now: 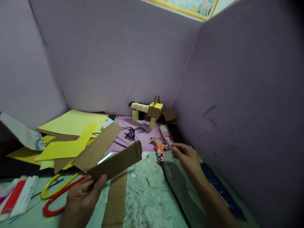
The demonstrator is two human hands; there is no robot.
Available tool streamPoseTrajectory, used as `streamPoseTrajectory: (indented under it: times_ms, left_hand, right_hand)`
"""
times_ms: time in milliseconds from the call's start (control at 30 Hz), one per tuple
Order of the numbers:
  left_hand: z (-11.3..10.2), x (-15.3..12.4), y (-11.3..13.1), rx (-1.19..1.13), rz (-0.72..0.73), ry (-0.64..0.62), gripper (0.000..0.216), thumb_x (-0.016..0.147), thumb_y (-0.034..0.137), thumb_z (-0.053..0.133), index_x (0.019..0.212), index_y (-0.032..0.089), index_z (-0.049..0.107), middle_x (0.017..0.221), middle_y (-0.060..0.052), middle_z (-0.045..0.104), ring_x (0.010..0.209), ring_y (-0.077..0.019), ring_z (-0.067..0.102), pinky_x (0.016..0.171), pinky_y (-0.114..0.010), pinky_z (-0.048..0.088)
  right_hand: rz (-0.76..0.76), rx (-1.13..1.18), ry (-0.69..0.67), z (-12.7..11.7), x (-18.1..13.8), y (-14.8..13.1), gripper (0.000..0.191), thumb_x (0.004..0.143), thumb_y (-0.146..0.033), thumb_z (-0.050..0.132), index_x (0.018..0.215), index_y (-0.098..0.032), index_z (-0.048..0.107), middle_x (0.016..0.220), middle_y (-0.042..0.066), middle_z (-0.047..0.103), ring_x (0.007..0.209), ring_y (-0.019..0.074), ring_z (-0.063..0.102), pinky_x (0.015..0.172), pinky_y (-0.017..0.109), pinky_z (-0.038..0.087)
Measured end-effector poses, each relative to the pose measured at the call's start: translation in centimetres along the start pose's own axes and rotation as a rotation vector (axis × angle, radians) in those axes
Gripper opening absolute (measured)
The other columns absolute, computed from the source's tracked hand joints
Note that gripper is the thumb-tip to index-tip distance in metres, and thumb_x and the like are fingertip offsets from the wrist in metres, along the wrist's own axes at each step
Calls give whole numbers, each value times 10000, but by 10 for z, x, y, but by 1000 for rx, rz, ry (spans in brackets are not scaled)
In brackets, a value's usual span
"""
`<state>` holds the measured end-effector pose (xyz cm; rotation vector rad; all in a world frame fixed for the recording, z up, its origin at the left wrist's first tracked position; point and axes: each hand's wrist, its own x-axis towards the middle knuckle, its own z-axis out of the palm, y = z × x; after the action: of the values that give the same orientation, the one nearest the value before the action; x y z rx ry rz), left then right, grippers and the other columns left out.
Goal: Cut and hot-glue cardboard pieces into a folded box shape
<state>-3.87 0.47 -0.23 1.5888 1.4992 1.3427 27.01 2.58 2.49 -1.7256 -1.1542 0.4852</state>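
My left hand (83, 193) is closed on a strip of brown corrugated cardboard (118, 161), held tilted above the table. Its far end is folded over. A patterned hot glue gun (160, 148) lies at the middle right, its black cord running toward the front. At its rear end, my right hand (186, 155) pinches a short translucent glue stick (169, 147) with thumb and fingers. Scissors (54, 202) with red and yellow handles lie by my left hand, their blades partly hidden behind the strip.
A paper-tube animal (142, 109) stands at the back on pink paper, behind tangled black string (130, 133). Yellow sheets (76, 122) and cardboard pieces pile up at left, near several markers (23, 196). Another cardboard strip (115, 202) lies in front. Purple walls (118, 57) enclose the table.
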Motion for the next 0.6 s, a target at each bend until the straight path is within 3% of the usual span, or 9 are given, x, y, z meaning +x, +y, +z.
streamPoseTrajectory:
  times_ms: [100,233,333,467,600]
  left_hand:
    - [3,-3,-3,65,138,-60,171,722,337,628,615,216,683,560,8,658,581,-193,646,555,-250,544]
    - [3,-2,-3,83,283,-178,221,807,292,558,936,253,734,911,-15,748,815,-222,700,783,-318,562]
    - [5,-1,1,43,296,-205,239,837,292,530,955,253,734,958,-17,744,828,-221,704,791,-324,567]
    - [8,0,8,16,202,-217,260,861,313,510,947,225,740,961,-32,743,875,-223,694,758,-300,575]
    - [12,1,5,-31,223,-155,231,837,311,551,901,215,750,896,-36,751,844,-221,700,722,-283,580]
  right_hand:
    - [79,-148,-100,20,6,4,364,590,-502,664,410,-218,523,379,-3,456,515,230,544,546,333,378]
    - [174,-189,-150,39,16,3,412,486,-338,747,314,-246,384,320,-35,324,542,258,545,542,340,355]
    - [255,-87,-214,39,20,2,331,526,-277,684,353,-248,403,327,-27,370,468,216,507,493,330,373]
    - [315,196,-294,34,14,-4,188,648,-348,530,509,-239,463,445,-30,459,413,147,465,498,337,471]
    - [302,426,-314,32,3,-13,143,596,-325,588,609,-224,487,520,-30,514,474,151,518,504,319,501]
